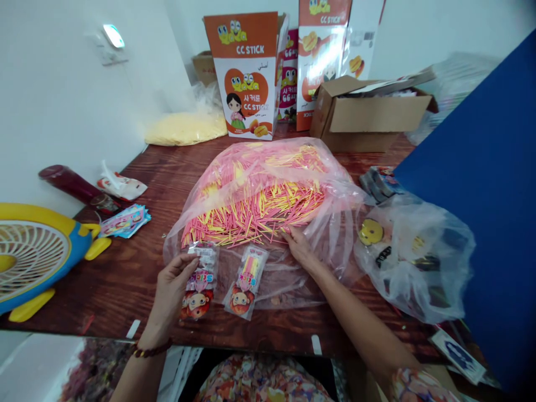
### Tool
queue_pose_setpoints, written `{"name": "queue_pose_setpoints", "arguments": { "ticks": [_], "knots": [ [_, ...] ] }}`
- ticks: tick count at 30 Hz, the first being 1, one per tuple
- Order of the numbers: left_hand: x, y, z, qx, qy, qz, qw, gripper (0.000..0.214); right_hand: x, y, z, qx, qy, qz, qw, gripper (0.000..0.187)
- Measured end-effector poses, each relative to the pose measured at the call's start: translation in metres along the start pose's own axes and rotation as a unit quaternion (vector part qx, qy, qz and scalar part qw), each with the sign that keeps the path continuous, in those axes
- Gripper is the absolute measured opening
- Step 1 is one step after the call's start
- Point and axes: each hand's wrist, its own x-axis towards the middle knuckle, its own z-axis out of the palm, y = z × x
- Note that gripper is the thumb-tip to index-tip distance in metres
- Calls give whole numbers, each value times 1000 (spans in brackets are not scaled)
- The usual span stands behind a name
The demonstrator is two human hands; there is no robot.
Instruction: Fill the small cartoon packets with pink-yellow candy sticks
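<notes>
A big clear plastic bag full of pink and yellow candy sticks lies open on the wooden table. My left hand grips a small printed packet by its side, near the table's front edge. A second packet, holding a few sticks, lies flat just to its right. My right hand reaches into the mouth of the bag, fingers curled among the sticks at the pile's near edge; whether they hold any is hidden.
A yellow and blue fan stands at the left, beside a dark red bottle and loose packets. CC Stick cartons and a brown box stand behind. A clear bag of items and a blue panel are at right.
</notes>
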Motion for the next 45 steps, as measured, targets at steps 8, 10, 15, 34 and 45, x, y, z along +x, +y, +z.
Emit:
{"name": "queue_pose_setpoints", "arguments": {
  "ticks": [8,10,15,34,45],
  "knots": [
    [-1,-1,-7,-11,2,-8,1000,34,29,2,-1,-291,-249,-202,901,18],
    [-1,0,-8,-12,5,-8,1000,33,31,1,3,-300,-258,-204,895,17],
    [-3,2,-8,-9,7,-9,1000,34,31,-5,8,-210,-179,-142,951,17],
    [-1,4,5,-17,-17,-21,999,40,18,-7,4,18,-1,47,999,23],
    [-5,15,16,3,-30,1,1000,40,5,-1,-1,132,-12,53,990,22]
  ]
}}
